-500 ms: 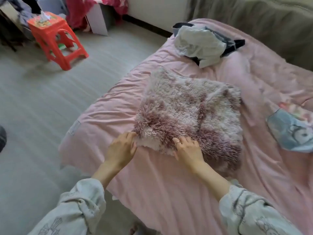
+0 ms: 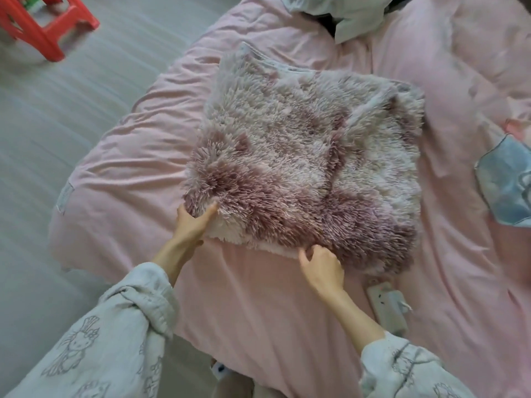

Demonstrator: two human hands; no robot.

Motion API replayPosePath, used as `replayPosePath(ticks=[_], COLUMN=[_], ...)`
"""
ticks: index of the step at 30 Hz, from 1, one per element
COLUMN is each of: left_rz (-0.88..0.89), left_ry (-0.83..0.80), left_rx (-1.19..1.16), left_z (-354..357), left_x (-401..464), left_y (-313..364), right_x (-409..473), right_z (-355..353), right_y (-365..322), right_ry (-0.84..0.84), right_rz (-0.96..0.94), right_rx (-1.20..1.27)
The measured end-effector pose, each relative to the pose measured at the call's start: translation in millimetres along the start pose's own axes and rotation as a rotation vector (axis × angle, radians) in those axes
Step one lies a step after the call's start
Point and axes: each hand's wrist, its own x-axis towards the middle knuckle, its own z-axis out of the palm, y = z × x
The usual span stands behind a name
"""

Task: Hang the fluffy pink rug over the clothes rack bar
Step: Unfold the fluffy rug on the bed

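Observation:
The fluffy pink rug lies folded on the pink bed cover, its pile mottled dark pink and white. My left hand grips the rug's near left corner, thumb on top of the pile and fingers under the edge. My right hand is at the near edge further right, fingers curled into the fur where it meets the cover. No clothes rack is in view.
A white power strip lies on the cover just right of my right wrist. Crumpled pale clothing sits at the far end of the bed, a blue patterned cloth at the right. A red plastic stool stands on the grey floor.
The camera has closed in on the bed. My left hand has taken hold of the rug's near left corner, and my right hand has slid to the near edge.

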Motion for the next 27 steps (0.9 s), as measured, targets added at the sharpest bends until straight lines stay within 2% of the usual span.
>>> replayPosePath(ticks=[2,5,7,10,12,17,19,21,24,27], left_rz=[-0.025,0.019,0.114,0.285,0.31,0.367,0.403,0.41,0.292,0.11], left_ry=[0.004,0.004,0.092,0.207,0.206,0.229,0.253,0.269,0.337,0.221], left_rx=[-0.076,-0.172,-0.082,0.165,0.187,0.117,0.085,0.091,0.251,0.384], left_z=[1,4,5,3,-2,-26,-37,-43,-48,-49], left_x=[8,11,9,6,2,-6,-14,-24,-39,-41], left_y=[3,6,9,13,14,49,63,65,36,16], right_x=[5,20,34,54,64,68,57,47,31,16], right_z=[-2,-1,-2,-5,-5,-23,-32,-24,-16,-42], right_y=[-2,-8,-9,-11,-14,-33,-46,-46,-32,-19], right_ry=[-0.036,-0.182,-0.265,-0.392,-0.409,-0.257,-0.24,-0.236,-0.383,-0.481], right_rz=[0.278,0.694,0.751,0.748,0.77,0.707,0.662,0.689,0.679,0.654], right_rx=[0.372,1.263,1.629,1.874,1.861,1.692,1.727,1.66,1.457,1.184])
